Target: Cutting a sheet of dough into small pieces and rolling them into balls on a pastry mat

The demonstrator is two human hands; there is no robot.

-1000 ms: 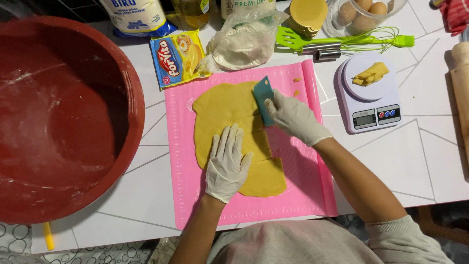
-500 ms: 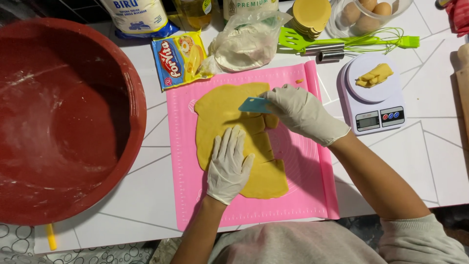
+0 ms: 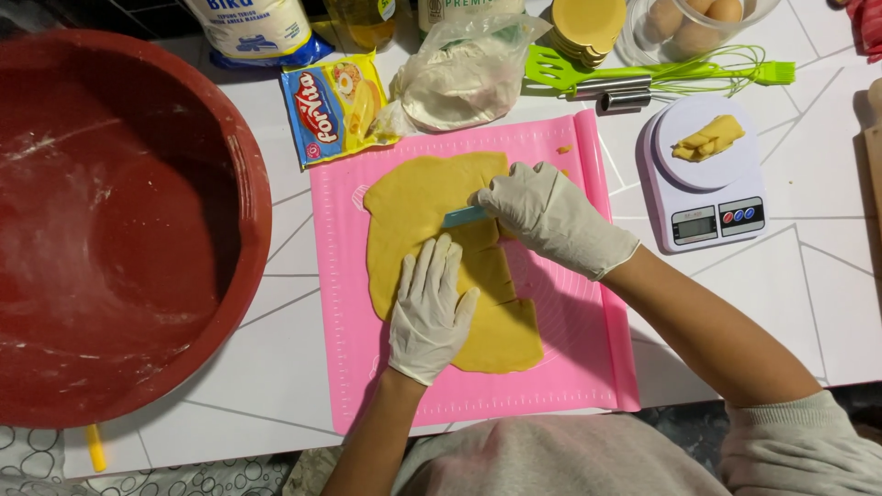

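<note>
A flat sheet of yellow dough (image 3: 413, 216) lies on a pink silicone mat (image 3: 570, 367). My left hand (image 3: 430, 312), in a white glove, rests flat on the dough's lower middle with fingers spread. My right hand (image 3: 547, 216), also gloved, grips a teal dough scraper (image 3: 462, 218) and presses its edge across the dough just above my left fingertips. Cut lines show in the dough to the right of my left hand.
A large red bowl (image 3: 230, 165) dusted with flour fills the left. A white kitchen scale (image 3: 712, 197) with dough pieces stands right of the mat. Behind it lie a snack packet (image 3: 333, 108), a plastic bag (image 3: 464, 78), green utensils (image 3: 643, 73), a container of eggs (image 3: 694, 23) and round lids.
My right hand has turned the scraper from upright at the dough's upper right to lying crosswise and moved it left and down onto the dough. My left hand stayed on the dough.
</note>
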